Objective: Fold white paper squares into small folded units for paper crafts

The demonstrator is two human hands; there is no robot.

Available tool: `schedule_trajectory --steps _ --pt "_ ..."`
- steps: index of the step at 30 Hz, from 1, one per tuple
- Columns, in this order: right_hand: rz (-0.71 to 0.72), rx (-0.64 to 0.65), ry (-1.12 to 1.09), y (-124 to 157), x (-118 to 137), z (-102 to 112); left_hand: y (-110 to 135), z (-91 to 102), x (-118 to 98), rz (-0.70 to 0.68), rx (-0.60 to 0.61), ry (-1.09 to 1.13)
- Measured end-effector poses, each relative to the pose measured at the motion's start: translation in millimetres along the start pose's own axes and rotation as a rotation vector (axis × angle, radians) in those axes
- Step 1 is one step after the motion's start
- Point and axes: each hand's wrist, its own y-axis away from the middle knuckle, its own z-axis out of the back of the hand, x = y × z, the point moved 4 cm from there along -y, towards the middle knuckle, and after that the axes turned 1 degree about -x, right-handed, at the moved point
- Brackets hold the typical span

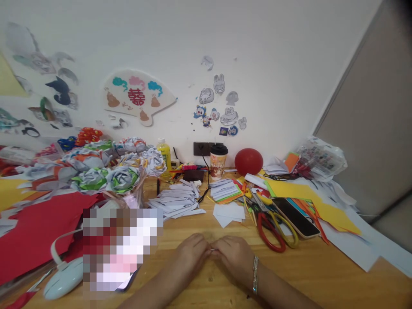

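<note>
My left hand [192, 252] and my right hand [234, 256] meet above the wooden table [206, 287], fingers closed and thumbs together. Pinched between their fingertips is a small piece of white paper [212, 249]; only a sliver shows and its shape is hidden. A bracelet [255, 274] circles my right wrist. Just beyond my hands lie a few white paper squares [229, 213] and a pile of folded white paper strips [177, 199]. Scissors with red and yellow handles [272, 231] rest to the right of my right hand.
Folded paper flowers [122, 179] crowd the back left, above red paper [35, 231]. A white mouse-shaped device [64, 278] lies near a blurred-out screen. Along the wall stand a yellow bottle [164, 156], a paper cup [218, 165] and a red balloon [249, 162]. A phone [296, 217] lies right.
</note>
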Motion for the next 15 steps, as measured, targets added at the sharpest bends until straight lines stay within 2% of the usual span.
schedule_trajectory --steps 4,8,10,15 --pt "0.028 -0.003 0.007 1.6 -3.7 0.6 0.0 3.7 6.4 0.142 0.01 0.075" --pt "-0.087 0.001 -0.066 -0.3 -7.1 10.0 -0.9 8.8 7.2 0.144 -0.016 0.175" --pt "-0.087 -0.018 -0.088 0.1 -6.0 14.0 -1.2 12.0 6.6 0.152 -0.033 0.2" --pt "0.012 -0.046 -0.077 5.3 -3.7 14.4 -1.8 14.2 7.2 0.275 0.09 0.289"
